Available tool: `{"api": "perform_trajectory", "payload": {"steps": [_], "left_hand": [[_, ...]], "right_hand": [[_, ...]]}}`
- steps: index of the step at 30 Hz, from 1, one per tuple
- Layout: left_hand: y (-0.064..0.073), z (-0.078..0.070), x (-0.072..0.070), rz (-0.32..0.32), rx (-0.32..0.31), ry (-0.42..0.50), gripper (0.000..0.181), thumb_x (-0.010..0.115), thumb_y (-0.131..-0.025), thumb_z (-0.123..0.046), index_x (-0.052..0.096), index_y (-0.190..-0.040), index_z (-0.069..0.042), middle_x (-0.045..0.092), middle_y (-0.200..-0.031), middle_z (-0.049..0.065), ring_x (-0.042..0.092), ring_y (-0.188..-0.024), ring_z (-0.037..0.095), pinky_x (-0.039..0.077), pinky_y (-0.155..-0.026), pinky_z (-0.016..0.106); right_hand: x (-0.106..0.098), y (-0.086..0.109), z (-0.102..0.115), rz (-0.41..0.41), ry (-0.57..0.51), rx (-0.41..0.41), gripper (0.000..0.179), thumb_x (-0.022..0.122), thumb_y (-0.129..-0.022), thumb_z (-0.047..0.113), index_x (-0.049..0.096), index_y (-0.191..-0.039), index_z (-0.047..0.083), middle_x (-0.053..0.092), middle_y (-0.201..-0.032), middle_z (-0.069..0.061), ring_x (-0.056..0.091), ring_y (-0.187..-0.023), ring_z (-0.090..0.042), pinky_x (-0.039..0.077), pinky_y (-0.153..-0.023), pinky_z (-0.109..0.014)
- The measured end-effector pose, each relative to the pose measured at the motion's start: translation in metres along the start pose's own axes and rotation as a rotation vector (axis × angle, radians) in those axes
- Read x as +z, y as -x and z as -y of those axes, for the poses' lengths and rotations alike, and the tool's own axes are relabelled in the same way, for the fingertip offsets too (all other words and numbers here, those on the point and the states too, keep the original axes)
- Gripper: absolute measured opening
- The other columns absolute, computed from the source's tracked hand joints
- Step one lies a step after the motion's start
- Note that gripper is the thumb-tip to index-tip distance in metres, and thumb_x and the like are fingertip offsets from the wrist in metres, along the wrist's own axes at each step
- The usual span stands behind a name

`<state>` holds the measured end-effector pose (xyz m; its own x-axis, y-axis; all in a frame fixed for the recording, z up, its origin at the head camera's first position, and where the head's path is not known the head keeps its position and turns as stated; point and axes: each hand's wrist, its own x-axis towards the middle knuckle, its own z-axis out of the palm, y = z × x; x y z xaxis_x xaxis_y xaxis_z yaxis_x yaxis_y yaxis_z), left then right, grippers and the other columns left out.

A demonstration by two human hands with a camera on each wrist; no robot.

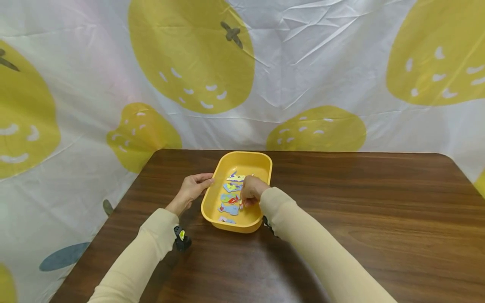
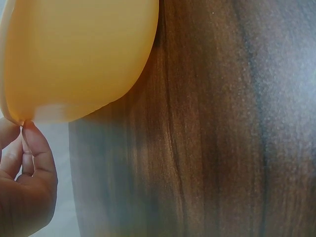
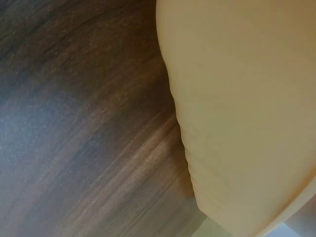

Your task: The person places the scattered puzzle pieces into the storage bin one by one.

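Note:
A yellow plastic tub (image 1: 211, 206) sits on the table, with several flat, colourful printed pieces (image 1: 229, 209) laid in a column along its floor. They have irregular outlines and look like jigsaw pieces. My left hand (image 1: 192, 190) pinches the tub's left rim between thumb and fingers; the left wrist view shows the same left hand (image 2: 29, 177) at the rim. Inside the tub, toward its right side, is my right hand (image 1: 253, 190), fingers curled down. A small red and white piece (image 1: 241, 205) shows at its fingertips, partly hidden by them. The right wrist view has only the tub's outer wall (image 3: 242, 108).
The dark wood table (image 1: 360, 210) stretches away to the right of the tub. A white curtain with yellow fruit prints (image 1: 318, 130) hangs behind the table and along its left side. A black strap device (image 1: 182, 239) is on the left wrist.

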<state>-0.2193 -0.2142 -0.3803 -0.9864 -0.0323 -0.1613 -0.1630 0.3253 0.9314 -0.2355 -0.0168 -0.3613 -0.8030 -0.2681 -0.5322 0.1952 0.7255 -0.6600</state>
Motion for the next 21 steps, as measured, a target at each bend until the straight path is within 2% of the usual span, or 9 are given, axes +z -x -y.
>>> {"api": "perform_trajectory", "payload": {"steps": [6,12,15,21], "left_hand": [[0.001,-0.001,0.0,-0.003,0.002,-0.008,0.036,0.06,-0.093,-0.015,0.059,-0.125,0.002,0.063,-0.115,0.019,0.066,-0.083,0.009,0.056,-0.073,0.026],[0.001,0.0,0.0,-0.002,0.002,-0.011,0.036,0.06,-0.093,-0.014,0.058,-0.125,0.002,0.063,-0.114,0.019,0.065,-0.083,0.009,0.055,-0.074,0.026],[0.001,0.001,0.0,-0.004,0.0,-0.01,0.036,0.059,-0.093,-0.013,0.057,-0.126,0.004,0.063,-0.113,0.019,0.064,-0.082,0.007,0.055,-0.072,0.023],[0.001,0.001,0.0,-0.003,-0.001,0.011,0.036,0.06,-0.093,-0.012,0.058,-0.125,0.004,0.063,-0.115,0.019,0.065,-0.084,0.009,0.055,-0.073,0.023]], "right_hand": [[0.001,-0.002,0.001,0.005,0.021,0.023,0.002,0.059,-0.085,-0.006,0.058,-0.087,-0.007,0.051,-0.047,-0.005,0.045,-0.035,-0.009,0.038,-0.036,-0.016],[0.004,-0.004,0.0,0.012,0.058,0.037,0.021,0.061,-0.084,-0.006,0.056,-0.104,-0.009,0.051,-0.048,-0.007,0.046,-0.035,-0.01,0.038,-0.035,-0.017],[0.006,-0.007,-0.001,0.013,0.059,0.032,0.019,0.063,-0.084,-0.005,0.056,-0.101,-0.01,0.051,-0.047,-0.007,0.047,-0.034,-0.011,0.039,-0.035,-0.018],[0.007,-0.012,-0.003,-0.011,0.091,0.02,0.009,0.066,-0.083,-0.001,0.058,-0.083,-0.006,0.053,-0.047,-0.008,0.048,-0.034,-0.011,0.04,-0.035,-0.019]]}}
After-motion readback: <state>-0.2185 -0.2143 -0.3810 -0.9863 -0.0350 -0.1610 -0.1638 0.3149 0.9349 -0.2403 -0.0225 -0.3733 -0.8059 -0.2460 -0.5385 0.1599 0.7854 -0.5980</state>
